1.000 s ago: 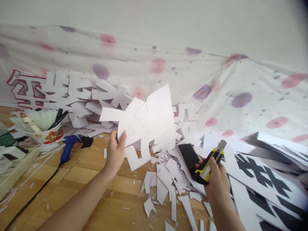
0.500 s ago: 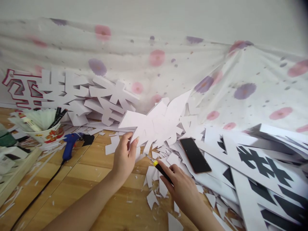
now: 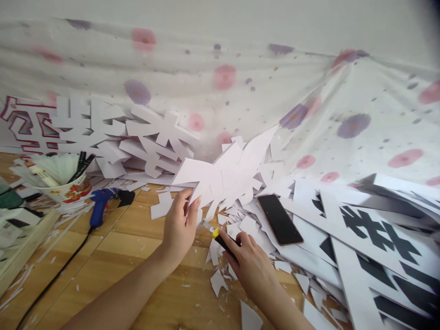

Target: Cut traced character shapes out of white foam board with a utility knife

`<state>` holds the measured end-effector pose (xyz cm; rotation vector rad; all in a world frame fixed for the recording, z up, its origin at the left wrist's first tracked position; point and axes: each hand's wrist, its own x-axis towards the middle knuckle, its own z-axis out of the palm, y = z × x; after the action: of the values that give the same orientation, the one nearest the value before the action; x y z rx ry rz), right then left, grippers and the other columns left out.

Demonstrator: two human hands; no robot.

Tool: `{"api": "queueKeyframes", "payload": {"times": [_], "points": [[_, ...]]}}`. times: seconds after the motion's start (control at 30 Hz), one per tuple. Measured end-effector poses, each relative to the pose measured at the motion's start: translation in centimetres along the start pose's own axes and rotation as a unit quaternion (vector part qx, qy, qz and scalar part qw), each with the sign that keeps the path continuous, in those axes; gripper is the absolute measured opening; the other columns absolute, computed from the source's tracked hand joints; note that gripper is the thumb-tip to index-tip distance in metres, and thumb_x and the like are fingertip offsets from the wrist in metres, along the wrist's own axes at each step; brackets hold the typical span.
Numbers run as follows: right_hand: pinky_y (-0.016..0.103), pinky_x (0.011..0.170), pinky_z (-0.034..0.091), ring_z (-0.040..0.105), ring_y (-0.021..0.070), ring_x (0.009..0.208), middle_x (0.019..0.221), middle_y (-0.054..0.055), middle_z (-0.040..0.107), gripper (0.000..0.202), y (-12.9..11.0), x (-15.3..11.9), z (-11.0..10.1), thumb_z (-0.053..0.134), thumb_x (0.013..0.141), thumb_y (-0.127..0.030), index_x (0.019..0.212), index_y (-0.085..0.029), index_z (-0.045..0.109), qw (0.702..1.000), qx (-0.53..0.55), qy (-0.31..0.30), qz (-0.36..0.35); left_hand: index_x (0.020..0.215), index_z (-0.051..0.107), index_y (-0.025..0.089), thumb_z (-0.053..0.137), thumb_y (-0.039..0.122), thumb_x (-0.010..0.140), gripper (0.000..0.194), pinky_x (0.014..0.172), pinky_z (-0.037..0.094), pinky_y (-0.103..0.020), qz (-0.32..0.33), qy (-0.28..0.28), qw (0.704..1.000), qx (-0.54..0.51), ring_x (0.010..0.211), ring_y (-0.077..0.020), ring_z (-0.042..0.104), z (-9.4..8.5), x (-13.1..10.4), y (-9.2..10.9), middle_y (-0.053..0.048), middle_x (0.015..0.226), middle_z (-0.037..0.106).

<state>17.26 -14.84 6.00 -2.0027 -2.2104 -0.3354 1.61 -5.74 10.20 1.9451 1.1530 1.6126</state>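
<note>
Between thumb and fingers, my left hand (image 3: 180,222) pinches the lower left edge of a white foam board cutout (image 3: 227,174) with pointed, wing-like ends. The cutout is held up at a tilt in front of the patterned sheet. My right hand (image 3: 252,256) is closed round the black handle of a craft knife (image 3: 220,238) with a yellow collar. Its blade points up and left, close below the cutout's lower edge; whether it touches the board I cannot tell. White scraps (image 3: 218,282) lie under and around my right hand.
A black phone (image 3: 280,220) lies on boards to the right, by a printed stencil sheet (image 3: 378,233). On the left are a blue glue gun (image 3: 99,206) with its cord and a paper tub (image 3: 67,188) of pens and glue sticks. White cut characters (image 3: 151,137) lean at the back.
My right hand and the knife have shifted slightly left, nearer my left hand. The cutout has moved a little right in view, still in my left hand.
</note>
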Motion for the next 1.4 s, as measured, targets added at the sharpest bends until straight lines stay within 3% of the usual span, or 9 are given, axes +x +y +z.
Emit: {"api": "queueKeyframes", "payload": {"times": [0.3, 0.5, 0.63, 0.87, 1.1, 1.4], "points": [[0.030, 0.055, 0.042, 0.051, 0.0215, 0.069, 0.082, 0.007, 0.053, 0.049, -1.2, -0.5, -0.1, 0.054, 0.080, -0.021, 0.127, -0.029, 0.044, 0.999, -0.026, 0.017, 0.032, 0.104, 0.048, 0.021, 0.046, 0.029, 0.085, 0.020, 0.067, 0.045, -0.024, -0.017, -0.016, 1.000, -0.011, 0.074, -0.0131, 0.057, -0.1, -0.1, 0.1, -0.002, 0.085, 0.059], [0.033, 0.058, 0.045, 0.053, 0.0234, 0.069, 0.081, 0.009, 0.054, 0.050, -2.6, -0.7, 0.7, 0.050, 0.080, -0.019, 0.129, -0.023, 0.041, 0.998, -0.028, 0.005, 0.061, 0.099, 0.048, 0.022, 0.049, 0.031, 0.083, 0.018, 0.067, 0.047, -0.023, -0.068, -0.033, 0.992, -0.099, 0.075, -0.0116, 0.057, -0.2, -0.4, 1.3, -0.002, 0.089, 0.057], [0.032, 0.058, 0.046, 0.057, 0.0223, 0.067, 0.083, 0.008, 0.055, 0.048, -2.6, -0.6, 0.7, 0.044, 0.084, -0.018, 0.131, -0.021, 0.036, 0.996, 0.039, -0.006, 0.075, 0.105, 0.047, 0.022, 0.048, 0.034, 0.084, 0.024, 0.071, 0.049, -0.025, -0.098, -0.052, 0.982, -0.149, 0.085, -0.0146, 0.059, -0.3, -0.4, 1.8, -0.005, 0.100, 0.058], [0.026, 0.057, 0.044, 0.063, 0.0184, 0.073, 0.100, 0.009, 0.062, 0.043, -0.6, -0.6, -1.8, 0.029, 0.090, -0.020, 0.132, -0.021, 0.031, 0.975, 0.201, -0.049, 0.083, 0.111, 0.048, 0.022, 0.045, 0.030, 0.085, 0.027, 0.081, 0.048, -0.029, -0.053, -0.063, 0.991, -0.109, 0.094, -0.0172, 0.058, 0.2, -1.2, 0.8, -0.008, 0.109, 0.058], [0.023, 0.043, 0.033, 0.062, 0.0160, 0.054, 0.079, 0.003, 0.064, 0.048, -0.4, -1.0, -1.1, 0.039, 0.086, -0.015, 0.132, -0.027, 0.032, 0.993, 0.092, -0.040, 0.055, 0.111, 0.048, 0.022, 0.046, 0.032, 0.085, 0.028, 0.081, 0.049, -0.029, -0.069, -0.058, 0.987, -0.130, 0.092, -0.0165, 0.059, 0.6, -1.2, 0.6, -0.008, 0.112, 0.057], [0.024, 0.043, 0.030, 0.063, 0.0154, 0.056, 0.079, 0.002, 0.064, 0.047, -0.2, -0.9, -1.3, 0.040, 0.086, -0.014, 0.131, -0.026, 0.033, 0.993, 0.079, -0.077, 0.030, 0.112, 0.046, 0.022, 0.044, 0.030, 0.086, 0.027, 0.082, 0.048, -0.030, -0.055, -0.058, 0.991, -0.107, 0.093, -0.0167, 0.058, 0.5, -1.2, 0.4, -0.008, 0.111, 0.056]]}}
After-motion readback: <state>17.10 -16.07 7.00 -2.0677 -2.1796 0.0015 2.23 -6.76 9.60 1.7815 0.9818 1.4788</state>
